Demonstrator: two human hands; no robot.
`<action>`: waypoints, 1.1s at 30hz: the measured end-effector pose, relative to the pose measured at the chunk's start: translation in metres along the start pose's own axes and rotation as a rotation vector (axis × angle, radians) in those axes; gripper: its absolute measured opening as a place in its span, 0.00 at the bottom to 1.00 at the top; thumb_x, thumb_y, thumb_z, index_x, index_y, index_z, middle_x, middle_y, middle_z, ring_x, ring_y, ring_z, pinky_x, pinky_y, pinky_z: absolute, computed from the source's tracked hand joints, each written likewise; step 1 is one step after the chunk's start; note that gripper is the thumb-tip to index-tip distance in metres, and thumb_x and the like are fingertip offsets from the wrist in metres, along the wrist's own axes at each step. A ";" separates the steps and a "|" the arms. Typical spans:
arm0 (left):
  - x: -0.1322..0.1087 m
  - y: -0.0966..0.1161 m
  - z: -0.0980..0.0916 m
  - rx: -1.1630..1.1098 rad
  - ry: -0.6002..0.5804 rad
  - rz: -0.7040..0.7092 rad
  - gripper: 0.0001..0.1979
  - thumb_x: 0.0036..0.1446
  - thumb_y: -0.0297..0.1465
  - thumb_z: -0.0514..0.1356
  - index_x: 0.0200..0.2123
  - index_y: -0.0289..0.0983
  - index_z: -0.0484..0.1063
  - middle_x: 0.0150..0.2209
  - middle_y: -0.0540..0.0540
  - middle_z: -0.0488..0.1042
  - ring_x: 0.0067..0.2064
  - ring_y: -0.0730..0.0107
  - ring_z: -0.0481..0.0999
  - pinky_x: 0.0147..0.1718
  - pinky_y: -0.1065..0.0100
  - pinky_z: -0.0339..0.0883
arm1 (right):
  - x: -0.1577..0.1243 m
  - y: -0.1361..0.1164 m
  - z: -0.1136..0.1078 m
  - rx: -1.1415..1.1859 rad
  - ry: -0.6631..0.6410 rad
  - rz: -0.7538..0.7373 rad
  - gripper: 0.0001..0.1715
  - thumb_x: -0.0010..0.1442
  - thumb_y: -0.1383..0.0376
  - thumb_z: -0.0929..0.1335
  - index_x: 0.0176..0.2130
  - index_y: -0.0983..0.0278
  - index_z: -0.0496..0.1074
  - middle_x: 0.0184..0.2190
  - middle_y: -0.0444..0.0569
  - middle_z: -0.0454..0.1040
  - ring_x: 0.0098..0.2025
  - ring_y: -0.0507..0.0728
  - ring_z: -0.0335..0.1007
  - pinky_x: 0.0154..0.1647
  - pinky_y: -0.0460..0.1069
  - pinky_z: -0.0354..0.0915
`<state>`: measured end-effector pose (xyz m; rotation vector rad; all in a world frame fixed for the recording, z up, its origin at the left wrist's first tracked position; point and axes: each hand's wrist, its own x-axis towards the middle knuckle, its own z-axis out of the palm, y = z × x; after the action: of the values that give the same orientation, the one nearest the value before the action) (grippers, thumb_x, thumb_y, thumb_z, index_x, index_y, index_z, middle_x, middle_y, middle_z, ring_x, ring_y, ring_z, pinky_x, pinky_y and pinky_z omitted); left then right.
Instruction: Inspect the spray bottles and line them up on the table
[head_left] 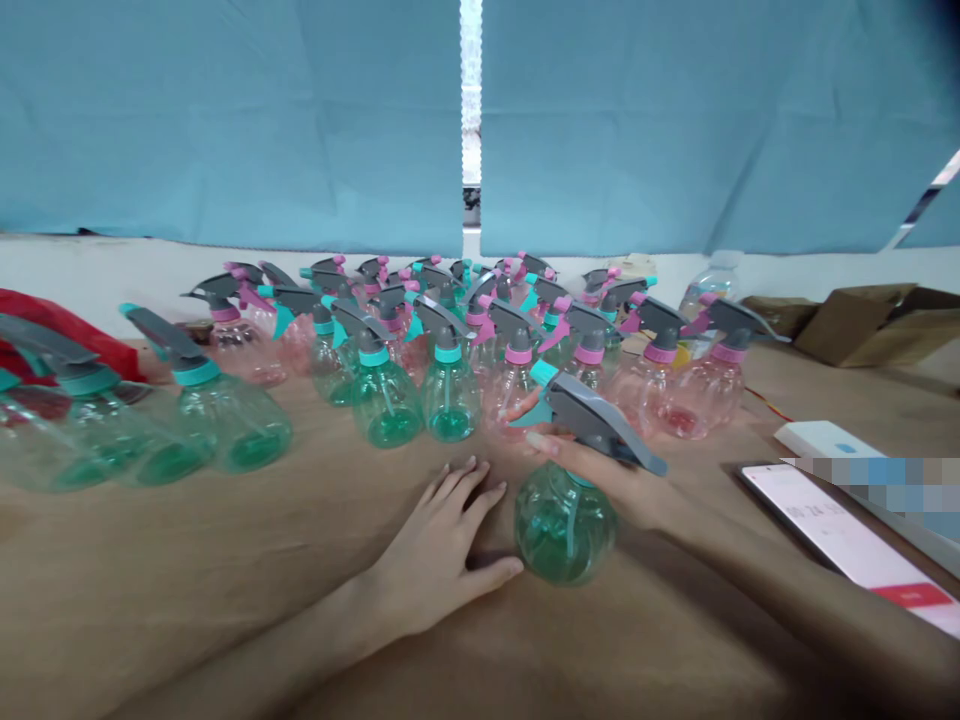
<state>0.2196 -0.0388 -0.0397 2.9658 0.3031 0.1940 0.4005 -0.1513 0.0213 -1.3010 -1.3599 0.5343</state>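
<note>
A green, see-through spray bottle (564, 530) with a grey and turquoise trigger head is in front of me, slightly tilted. My right hand (592, 468) is closed round its neck, just under the grey head. To the left of that bottle, my left hand (442, 540) lies flat on the brown table (300, 590), fingers spread, holding nothing. Its thumb points toward the bottle's body, with a small gap. Beyond my hands stand two green spray bottles (388, 405) and a pink spray bottle (517, 385).
Several more green and pink spray bottles crowd the back, with a green group (232, 425) at left. A phone (832, 520) and a white box (825, 440) lie at right. Behind are a cardboard box (862, 325), a clear bottle (716, 280) and red cloth (82, 330).
</note>
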 end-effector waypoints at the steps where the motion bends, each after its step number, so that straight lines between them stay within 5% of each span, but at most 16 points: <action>1: 0.000 0.000 0.000 -0.003 0.004 0.001 0.35 0.59 0.52 0.52 0.60 0.34 0.59 0.63 0.36 0.54 0.64 0.50 0.50 0.59 0.50 0.47 | 0.000 -0.001 0.000 -0.004 -0.008 0.014 0.14 0.59 0.55 0.66 0.45 0.55 0.67 0.38 0.44 0.74 0.40 0.55 0.72 0.42 0.50 0.67; 7: 0.000 0.000 0.000 -0.004 0.002 -0.006 0.34 0.58 0.52 0.53 0.60 0.34 0.59 0.64 0.37 0.54 0.64 0.50 0.50 0.59 0.50 0.47 | 0.002 -0.017 -0.001 -0.065 0.059 -0.002 0.08 0.55 0.56 0.68 0.33 0.56 0.69 0.30 0.43 0.72 0.31 0.54 0.69 0.34 0.49 0.68; 13: 0.000 0.000 -0.001 -0.010 -0.001 -0.004 0.35 0.59 0.53 0.51 0.60 0.34 0.58 0.64 0.37 0.53 0.64 0.51 0.49 0.59 0.49 0.46 | -0.001 -0.024 0.001 -0.093 0.167 0.104 0.13 0.51 0.53 0.70 0.25 0.58 0.67 0.18 0.40 0.63 0.21 0.50 0.58 0.24 0.47 0.61; 22: 0.000 0.001 -0.002 -0.007 -0.015 -0.013 0.35 0.59 0.52 0.52 0.61 0.35 0.58 0.64 0.38 0.53 0.65 0.52 0.49 0.60 0.50 0.46 | 0.003 -0.022 -0.001 -0.016 0.068 0.000 0.06 0.53 0.60 0.70 0.33 0.56 0.70 0.29 0.42 0.73 0.29 0.53 0.69 0.33 0.49 0.67; 28: 0.000 -0.002 0.001 -0.011 0.014 -0.011 0.34 0.58 0.53 0.52 0.60 0.36 0.58 0.64 0.38 0.53 0.64 0.51 0.50 0.59 0.51 0.47 | 0.006 -0.006 0.000 0.125 -0.036 -0.043 0.12 0.56 0.61 0.68 0.42 0.58 0.67 0.43 0.46 0.72 0.43 0.55 0.71 0.46 0.52 0.68; 33: 0.001 0.001 -0.003 -0.027 -0.012 -0.021 0.35 0.58 0.52 0.53 0.61 0.35 0.57 0.64 0.37 0.53 0.64 0.51 0.50 0.59 0.50 0.47 | 0.006 -0.003 0.002 0.154 -0.048 0.000 0.15 0.56 0.61 0.68 0.44 0.59 0.66 0.45 0.48 0.71 0.41 0.54 0.73 0.45 0.53 0.69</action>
<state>0.2205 -0.0393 -0.0366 2.9350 0.3274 0.1765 0.3992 -0.1460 0.0253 -1.1696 -1.3305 0.6608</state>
